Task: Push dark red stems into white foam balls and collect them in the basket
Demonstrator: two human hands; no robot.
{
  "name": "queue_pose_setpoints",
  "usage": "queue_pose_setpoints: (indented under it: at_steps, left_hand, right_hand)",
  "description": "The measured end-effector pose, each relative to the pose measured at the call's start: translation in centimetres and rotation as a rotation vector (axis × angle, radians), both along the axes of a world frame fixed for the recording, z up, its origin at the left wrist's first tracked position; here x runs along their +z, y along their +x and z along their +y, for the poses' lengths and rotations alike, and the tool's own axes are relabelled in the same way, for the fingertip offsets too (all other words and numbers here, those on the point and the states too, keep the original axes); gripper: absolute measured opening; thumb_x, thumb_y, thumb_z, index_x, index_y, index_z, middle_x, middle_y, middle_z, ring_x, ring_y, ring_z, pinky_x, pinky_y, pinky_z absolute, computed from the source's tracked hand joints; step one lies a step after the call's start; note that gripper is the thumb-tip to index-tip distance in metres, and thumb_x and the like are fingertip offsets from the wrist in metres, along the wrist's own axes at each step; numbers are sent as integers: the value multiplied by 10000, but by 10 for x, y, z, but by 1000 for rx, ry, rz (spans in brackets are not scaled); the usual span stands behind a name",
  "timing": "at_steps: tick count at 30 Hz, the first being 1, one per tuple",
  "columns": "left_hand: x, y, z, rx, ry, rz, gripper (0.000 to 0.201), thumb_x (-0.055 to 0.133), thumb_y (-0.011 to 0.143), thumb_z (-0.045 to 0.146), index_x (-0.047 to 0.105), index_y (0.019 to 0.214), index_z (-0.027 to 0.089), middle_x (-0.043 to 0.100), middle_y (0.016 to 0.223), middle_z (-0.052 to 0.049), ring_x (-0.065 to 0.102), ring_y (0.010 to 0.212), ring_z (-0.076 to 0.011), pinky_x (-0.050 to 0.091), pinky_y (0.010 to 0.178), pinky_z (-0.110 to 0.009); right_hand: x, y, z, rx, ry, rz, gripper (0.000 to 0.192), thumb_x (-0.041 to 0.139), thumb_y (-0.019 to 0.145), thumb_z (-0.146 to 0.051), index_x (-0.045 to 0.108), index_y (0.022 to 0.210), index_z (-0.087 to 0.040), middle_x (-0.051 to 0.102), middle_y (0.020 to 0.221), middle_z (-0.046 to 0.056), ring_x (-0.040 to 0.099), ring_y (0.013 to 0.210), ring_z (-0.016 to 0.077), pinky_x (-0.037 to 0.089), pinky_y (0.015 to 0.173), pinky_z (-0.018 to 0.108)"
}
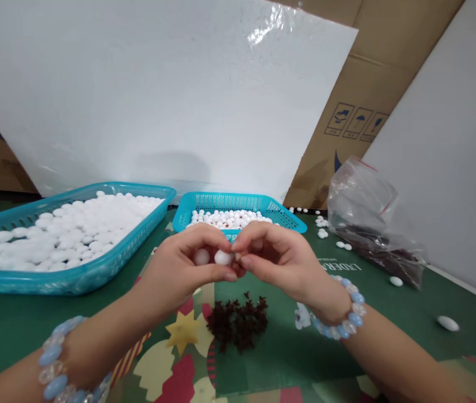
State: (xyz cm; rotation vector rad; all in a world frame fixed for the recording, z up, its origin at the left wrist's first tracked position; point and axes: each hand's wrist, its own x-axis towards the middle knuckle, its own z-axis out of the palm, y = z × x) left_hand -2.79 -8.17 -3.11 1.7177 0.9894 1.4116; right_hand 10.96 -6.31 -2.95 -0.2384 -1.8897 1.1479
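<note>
My left hand (179,260) is closed around a smooth white ball (223,257), pinched between thumb and fingers. Further inside the same hand a second white ball (201,257) shows. Thumb and forefinger of my right hand (282,257) pinch together right at the side of the front ball; whatever small piece they hold is too small to make out. Both hands meet above a little heap of dark brown, star-like pieces (238,322) on the green patterned table covering (263,369).
A large blue basket (95,274) of white egg-shaped balls stands at left. Behind my hands sits a smaller blue basket (284,215) with white balls. A clear plastic bag (362,190) with dark brown contents lies at right, near loose white balls (448,323). Cardboard (372,61) stands behind.
</note>
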Motion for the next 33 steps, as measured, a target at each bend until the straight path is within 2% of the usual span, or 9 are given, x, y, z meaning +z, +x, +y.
queue_pose_setpoints:
  at_steps: [8, 14, 24, 33]
  left_hand:
    - [3, 1, -2, 126, -6, 188, 90, 611, 453, 177, 548, 511, 204, 493, 537, 52, 431, 492, -63, 359, 467, -156]
    - [1, 0, -6, 194, -95, 174, 207, 620, 417, 273, 481, 555, 205, 505, 518, 53, 459, 493, -96, 368, 436, -188]
    - [0, 2, -6, 208, 6, 238, 216, 602, 436, 344, 477, 533, 197, 467, 507, 41, 400, 439, -80, 325, 396, -194]
    - [2, 3, -9, 240, 66, 270, 159, 591, 458, 299, 490, 517, 191, 465, 492, 46, 339, 402, -55, 285, 358, -169]
  right_hand:
    - [-2, 1, 4, 14, 9, -15, 116, 422, 653, -57, 448, 706, -157, 484, 641, -23, 472, 542, 19, 399, 487, 120]
    - [-4, 0, 3, 18, 10, -16, 118, 429, 655, -59, 460, 695, -165, 487, 627, -28, 486, 547, 23, 414, 497, 121]
    - [-2, 0, 0, 44, -25, 45, 149, 418, 647, -30, 461, 694, -165, 482, 658, -41, 477, 557, -13, 407, 513, 62]
    - [-1, 0, -2, -15, 13, -3, 124, 413, 648, -53, 441, 694, -164, 474, 657, -22, 469, 540, 20, 404, 482, 119]
